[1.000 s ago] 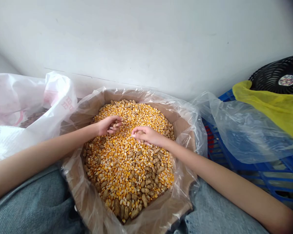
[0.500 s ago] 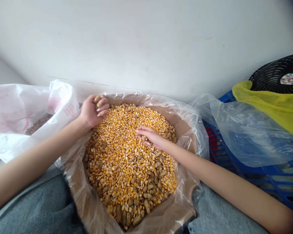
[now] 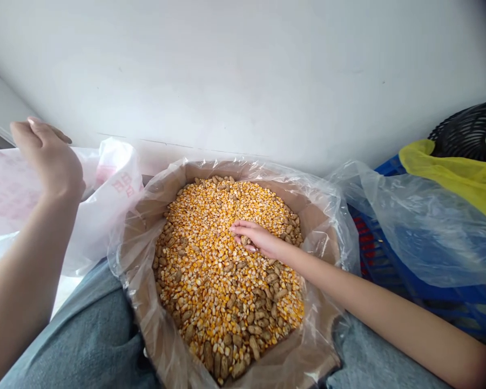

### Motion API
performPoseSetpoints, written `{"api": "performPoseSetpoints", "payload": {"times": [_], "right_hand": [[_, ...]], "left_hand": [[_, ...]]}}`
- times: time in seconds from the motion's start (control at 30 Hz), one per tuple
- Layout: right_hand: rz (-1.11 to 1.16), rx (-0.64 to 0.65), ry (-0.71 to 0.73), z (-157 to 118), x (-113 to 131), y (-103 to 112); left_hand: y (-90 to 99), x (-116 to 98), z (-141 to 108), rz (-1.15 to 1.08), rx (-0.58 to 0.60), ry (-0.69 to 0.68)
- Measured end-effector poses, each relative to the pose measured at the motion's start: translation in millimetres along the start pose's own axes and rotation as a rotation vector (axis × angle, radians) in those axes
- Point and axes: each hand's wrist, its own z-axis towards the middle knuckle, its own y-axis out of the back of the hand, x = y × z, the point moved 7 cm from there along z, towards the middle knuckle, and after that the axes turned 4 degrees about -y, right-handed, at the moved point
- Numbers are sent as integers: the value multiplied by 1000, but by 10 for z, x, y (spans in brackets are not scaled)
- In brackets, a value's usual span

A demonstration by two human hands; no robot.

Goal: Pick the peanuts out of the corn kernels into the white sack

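Between my knees is a cardboard box (image 3: pixel 140 237) lined with clear plastic, filled with yellow corn kernels (image 3: pixel 204 243) and unshelled peanuts (image 3: pixel 263 319), thickest along the front and right. My right hand (image 3: pixel 257 239) hovers just over the middle of the corn, fingers curled around an unshelled peanut (image 3: pixel 245 240). Raised at the far left, my left hand (image 3: pixel 51 154) is above a white plastic bag (image 3: pixel 93 227). Its fingers are bent, and a brown peanut (image 3: pixel 61 134) shows past them; the palm is turned away.
On the right, a blue plastic crate (image 3: pixel 421 292) carries a clear plastic sheet (image 3: pixel 437 221) and a yellow bag (image 3: pixel 449 167). A black fan (image 3: pixel 465 129) stands behind them. A white wall (image 3: pixel 243 81) rises directly behind the box.
My left hand has moved left from the box's rim to above the white bag, carrying peanuts. My right hand stays over the corn. The view has shifted slightly left.
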Motion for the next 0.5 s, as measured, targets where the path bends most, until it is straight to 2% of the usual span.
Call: {"api": "performPoseSetpoints", "payload": {"times": [0.07,0.1,0.2,0.27,0.33,0.4,0.5], "right_hand": [[-1,-4,-6,-1,-11,-6],[-4,-9,-10,-3,-14,-6],[-13,-18,-23,-8,-18,-12],[-17,-8,-31,-6,-22,-21],[-10,7,-35,2,-28,-26],[9,10,-33,14,-32,-17],[62,-26,-8,21,-1,41]], "left_hand": [[44,34,-5,68,-44,0],[21,48,-20,116,10,10],[-153,116,-159,292,349,84],[-210,81,-284,369,474,72],[-237,-89,-405,402,494,-39],[-274,-357,-566,382,479,-201],[-399,-813,-987,254,526,-501]]}}
